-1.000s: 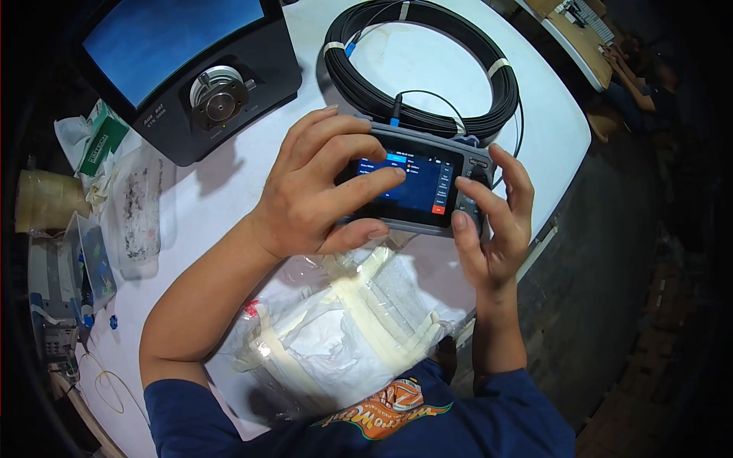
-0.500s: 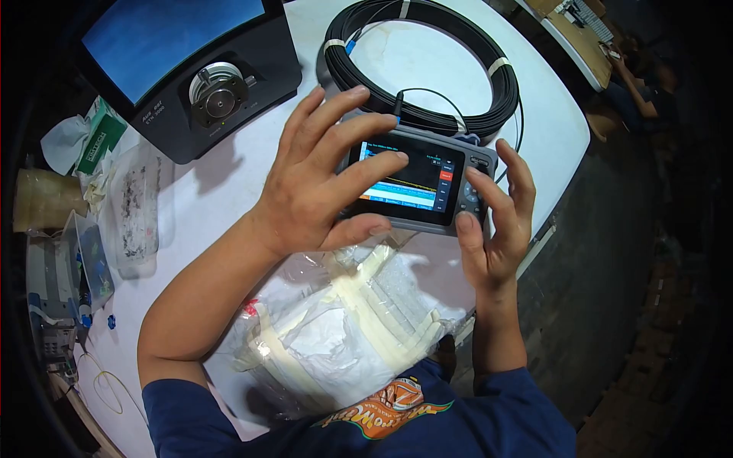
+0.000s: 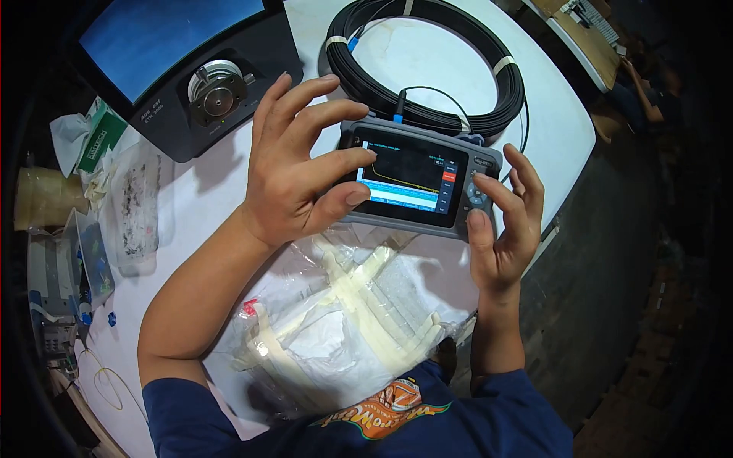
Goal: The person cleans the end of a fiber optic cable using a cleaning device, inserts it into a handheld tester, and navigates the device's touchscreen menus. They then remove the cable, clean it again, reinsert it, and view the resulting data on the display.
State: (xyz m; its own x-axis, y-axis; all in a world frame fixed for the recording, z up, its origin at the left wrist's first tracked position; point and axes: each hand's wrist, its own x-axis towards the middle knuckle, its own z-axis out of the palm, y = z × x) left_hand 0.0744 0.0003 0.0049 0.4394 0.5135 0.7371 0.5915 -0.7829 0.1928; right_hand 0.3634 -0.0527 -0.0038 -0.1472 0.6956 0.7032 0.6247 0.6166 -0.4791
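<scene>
A grey handheld tester (image 3: 408, 179) with a lit screen showing a yellow trace lies tilted in front of me. My left hand (image 3: 301, 175) is over its left side, fingers spread, the index fingertip at the screen's left part. At the right edge, by the round buttons, is my right hand (image 3: 508, 221), its fingers curved and apart, with index finger and thumb near the keypad. A thin black cable with a blue connector (image 3: 398, 114) enters the tester's top. Behind it lies a coil of black cable (image 3: 427, 65) bound with pale tape.
At upper left stands a black inspection monitor (image 3: 217, 84). A plastic-wrapped, taped bundle (image 3: 336, 328) lies close to my body. Along the left are a green box (image 3: 98, 145), a clear tray (image 3: 137, 206) and a bin (image 3: 90, 256). A co-worker (image 3: 645, 95) is at another table, upper right.
My left hand has moved left across the screen, uncovering more of the trace. My right hand has shifted slightly right and down.
</scene>
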